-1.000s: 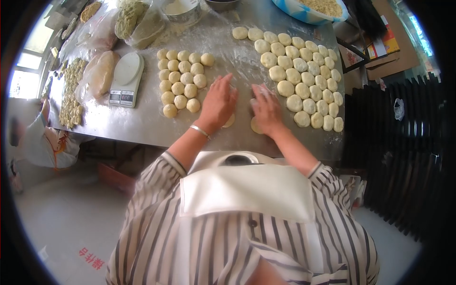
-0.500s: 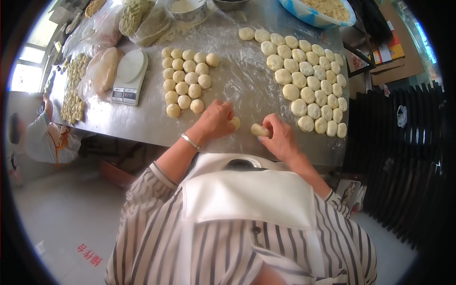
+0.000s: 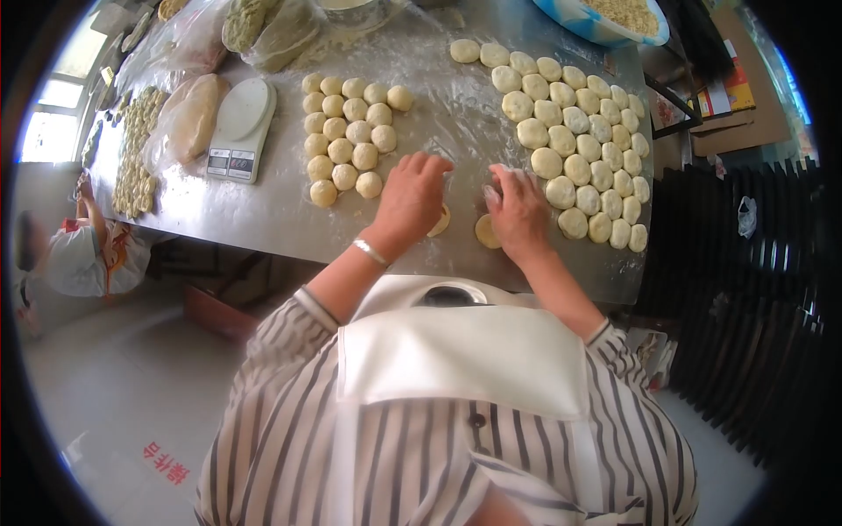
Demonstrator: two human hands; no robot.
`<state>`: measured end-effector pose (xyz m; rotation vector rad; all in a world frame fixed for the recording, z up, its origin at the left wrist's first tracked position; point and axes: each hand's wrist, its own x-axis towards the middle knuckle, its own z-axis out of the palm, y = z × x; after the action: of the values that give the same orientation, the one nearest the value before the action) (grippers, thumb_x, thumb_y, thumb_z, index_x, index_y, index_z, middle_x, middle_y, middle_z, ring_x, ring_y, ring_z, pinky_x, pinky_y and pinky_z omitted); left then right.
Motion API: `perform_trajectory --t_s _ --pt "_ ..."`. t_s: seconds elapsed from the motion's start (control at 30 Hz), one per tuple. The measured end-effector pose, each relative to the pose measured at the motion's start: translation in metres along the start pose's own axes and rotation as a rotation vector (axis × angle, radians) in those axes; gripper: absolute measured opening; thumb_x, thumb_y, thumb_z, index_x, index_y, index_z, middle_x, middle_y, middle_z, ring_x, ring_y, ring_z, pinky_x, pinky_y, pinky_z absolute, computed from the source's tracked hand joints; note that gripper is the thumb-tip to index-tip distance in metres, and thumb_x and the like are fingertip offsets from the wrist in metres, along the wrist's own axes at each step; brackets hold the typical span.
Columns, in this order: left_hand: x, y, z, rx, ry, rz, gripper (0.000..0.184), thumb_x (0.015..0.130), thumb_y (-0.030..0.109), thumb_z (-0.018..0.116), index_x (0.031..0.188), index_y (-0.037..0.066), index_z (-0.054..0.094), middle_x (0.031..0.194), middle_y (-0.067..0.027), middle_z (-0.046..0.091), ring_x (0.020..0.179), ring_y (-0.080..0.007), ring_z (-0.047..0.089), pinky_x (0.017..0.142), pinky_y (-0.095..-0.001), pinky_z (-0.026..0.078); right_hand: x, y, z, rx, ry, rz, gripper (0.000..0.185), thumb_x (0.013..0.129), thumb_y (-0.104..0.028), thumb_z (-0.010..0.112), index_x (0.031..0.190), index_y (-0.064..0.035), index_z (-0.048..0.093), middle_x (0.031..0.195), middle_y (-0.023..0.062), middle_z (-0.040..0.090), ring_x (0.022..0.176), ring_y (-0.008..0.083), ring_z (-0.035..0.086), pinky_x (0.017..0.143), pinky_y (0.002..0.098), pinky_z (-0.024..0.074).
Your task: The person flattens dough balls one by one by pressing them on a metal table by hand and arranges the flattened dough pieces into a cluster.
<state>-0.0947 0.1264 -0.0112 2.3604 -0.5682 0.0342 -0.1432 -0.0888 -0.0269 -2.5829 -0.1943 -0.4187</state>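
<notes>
My left hand (image 3: 415, 191) is palm down over the steel table, its fingers stretched forward and holding nothing. Partly hidden beside its inner edge is a flattened dough piece (image 3: 442, 221). My right hand (image 3: 522, 210) hovers opposite, fingers extended forward with nothing visible in them. Another flattened dough round (image 3: 488, 231) lies on the table just left of my right hand. Beyond my left hand stand rows of round dough balls (image 3: 358, 131). To the right of my right hand, flattened dough rounds (image 3: 577, 168) are packed in close rows.
A kitchen scale (image 3: 239, 131) and bagged dough (image 3: 195, 118) stand on the steel table (image 3: 254, 223) at left. A blue-and-white basin (image 3: 574, 22) holds crumbly filling at the back right. Black trays (image 3: 728, 289) are stacked at right. Another person (image 3: 92, 254) is at far left.
Both hands have let go of the dough pieces, which now lie on the table near them. The hands have moved forward and their fingers have straightened. The view has shifted slightly.
</notes>
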Motion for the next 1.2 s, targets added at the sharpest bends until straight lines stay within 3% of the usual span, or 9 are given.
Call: perform_trajectory --t_s 0.1,0.3,0.5,0.6,0.63,0.73,0.83,1.03,1.2 --pt "0.013 -0.010 0.031 0.150 0.037 0.209 0.037 0.092 0.006 0.063 0.128 0.012 0.064 0.134 -0.0102 0.063 0.136 -0.0378 0.053 0.120 -0.0628 0.033 0.011 0.003 0.020 -0.145 0.048 -0.112 0.042 0.091 -0.019 0.075 0.132 -0.0149 0.064 0.114 0.0087 0.064 0.109 0.0316 0.061 0.091 0.0481 0.0484" --pt "0.009 -0.016 0.049 0.316 0.063 0.277 0.040 0.095 0.013 0.062 0.135 0.013 0.063 0.149 -0.0117 0.058 0.156 -0.0373 0.039 0.129 -0.0672 0.019 0.004 0.004 0.029 -0.300 0.010 -0.128 0.037 0.094 -0.026 0.070 0.129 -0.0164 0.066 0.112 0.0058 0.063 0.109 0.0283 0.061 0.091 0.0487 0.0457" --pt "0.012 -0.017 0.035 0.254 0.082 0.255 0.040 0.095 0.013 0.068 0.134 0.014 0.064 0.140 -0.0102 0.066 0.136 -0.0348 0.059 0.118 -0.0580 0.039 0.003 0.012 0.023 -0.069 -0.100 -0.040 0.028 0.096 -0.025 0.069 0.123 -0.0147 0.070 0.116 0.0066 0.064 0.111 0.0334 0.060 0.092 0.0506 0.0479" --pt "0.014 0.014 -0.022 -0.037 -0.199 -0.259 0.038 0.097 0.013 0.069 0.134 0.011 0.064 0.124 -0.0122 0.075 0.109 -0.0346 0.072 0.096 -0.0497 0.054 -0.013 0.016 -0.009 0.214 -0.219 0.060 0.028 0.095 -0.017 0.071 0.122 -0.0108 0.072 0.118 0.0104 0.065 0.106 0.0355 0.062 0.091 0.0465 0.0519" --pt "0.008 -0.001 -0.024 -0.049 -0.129 -0.121 0.038 0.096 0.020 0.073 0.132 0.010 0.065 0.112 -0.0149 0.078 0.091 -0.0353 0.076 0.078 -0.0461 0.059 -0.020 0.010 -0.019 0.177 -0.251 0.049 0.028 0.093 -0.015 0.074 0.120 -0.0099 0.070 0.115 0.0110 0.065 0.107 0.0367 0.063 0.091 0.0473 0.0525" --pt "-0.001 -0.010 -0.026 0.266 -0.476 -0.136 0.041 0.090 0.025 0.079 0.127 0.012 0.068 0.110 -0.0150 0.077 0.092 -0.0332 0.076 0.079 -0.0460 0.058 -0.025 -0.004 -0.044 0.144 -0.403 0.101 0.030 0.086 -0.010 0.080 0.113 -0.0080 0.066 0.107 0.0128 0.066 0.105 0.0388 0.065 0.088 0.0490 0.0539" --pt "0.015 0.008 -0.042 0.125 -0.870 -0.263 0.045 0.083 0.027 0.085 0.123 0.011 0.069 0.103 -0.0157 0.075 0.094 -0.0353 0.074 0.082 -0.0446 0.057 -0.018 -0.009 -0.054 0.301 -0.652 0.344 0.033 0.082 -0.009 0.083 0.101 -0.0072 0.057 0.105 0.0143 0.066 0.097 0.0377 0.067 0.084 0.0495 0.0540" --pt "0.004 0.005 -0.035 -0.060 -0.133 0.158 0.050 0.080 0.008 0.087 0.126 0.012 0.067 0.124 -0.0153 0.064 0.108 -0.0360 0.067 0.086 -0.0439 0.058 -0.019 -0.005 -0.048 0.312 -0.191 0.068 0.041 0.079 0.001 0.084 0.108 -0.0091 0.056 0.113 0.0130 0.066 0.105 0.0375 0.065 0.090 0.0479 0.0548" --pt "-0.014 -0.003 -0.025 -0.229 -0.166 -0.154 0.066 0.081 0.007 0.086 0.140 0.009 0.057 0.138 -0.0169 0.057 0.114 -0.0375 0.064 0.093 -0.0451 0.059 -0.031 0.009 -0.044 0.253 -0.195 0.220 0.062 0.072 -0.009 0.093 0.123 -0.0099 0.058 0.130 0.0126 0.064 0.118 0.0379 0.063 0.097 0.0467 0.0551"
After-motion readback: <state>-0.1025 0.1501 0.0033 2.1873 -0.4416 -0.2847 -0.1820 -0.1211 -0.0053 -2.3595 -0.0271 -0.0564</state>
